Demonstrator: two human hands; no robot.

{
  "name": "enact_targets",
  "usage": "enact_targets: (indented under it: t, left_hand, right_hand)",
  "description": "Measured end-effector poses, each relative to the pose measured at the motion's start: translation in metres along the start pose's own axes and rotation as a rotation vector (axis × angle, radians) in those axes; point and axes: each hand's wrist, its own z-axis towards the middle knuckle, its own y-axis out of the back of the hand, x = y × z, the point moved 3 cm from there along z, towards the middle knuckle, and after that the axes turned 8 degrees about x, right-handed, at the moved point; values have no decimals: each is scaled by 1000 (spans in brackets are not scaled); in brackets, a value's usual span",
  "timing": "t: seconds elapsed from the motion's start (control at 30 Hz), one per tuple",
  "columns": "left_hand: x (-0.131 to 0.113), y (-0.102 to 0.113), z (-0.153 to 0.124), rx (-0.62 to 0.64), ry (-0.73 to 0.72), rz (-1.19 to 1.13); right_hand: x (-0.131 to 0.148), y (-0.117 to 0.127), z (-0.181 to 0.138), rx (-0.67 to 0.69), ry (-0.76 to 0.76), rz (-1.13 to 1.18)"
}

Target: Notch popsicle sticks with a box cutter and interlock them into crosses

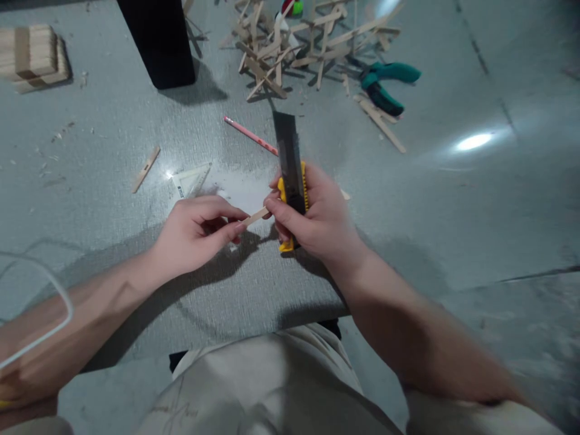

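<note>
My right hand (317, 217) is closed around a yellow utility knife (292, 175) whose long dark blade points away from me. My left hand (197, 232) pinches one end of a thin wooden stick (256, 215), and the stick's other end meets the knife at my right thumb. Both hands hover just above a grey mat (136, 139). A clear set square (193, 180) lies flat just beyond my left hand.
A pink pencil (251, 135) lies behind the knife. Farther back sits a pile of glued wooden sticks (299, 42), with teal-handled pliers (385, 81) to its right. A stack of sticks (31, 57) is far left, a black block (158, 39) beside it, a loose stick (145, 169) nearer.
</note>
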Motion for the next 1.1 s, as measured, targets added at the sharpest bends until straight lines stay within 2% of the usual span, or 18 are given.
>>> enact_targets:
  t: [0.1, 0.2, 0.4, 0.7, 0.87, 0.97, 1.1]
  left_hand:
    - [-1, 1, -1, -29, -36, 3]
    - [-3, 4, -2, -105, -105, 118]
    - [-6, 6, -5, -194, -20, 233]
    - [-1, 7, -6, -198, -26, 312]
    - [11, 8, -2, -89, -46, 424]
    - [15, 8, 0, -40, -63, 525]
    - [15, 6, 3, 9, -106, 537]
  right_hand:
    - [-1, -1, 0, -2, -19, 48]
    - [1, -1, -1, -6, -1, 123]
    - [3, 3, -5, -16, -8, 165]
    - [2, 5, -3, -61, -27, 0]
    - [-1, 16, -4, -130, -29, -100]
    - [-4, 23, -7, -97, -63, -157]
    - [6, 36, -14, -28, -110, -444]
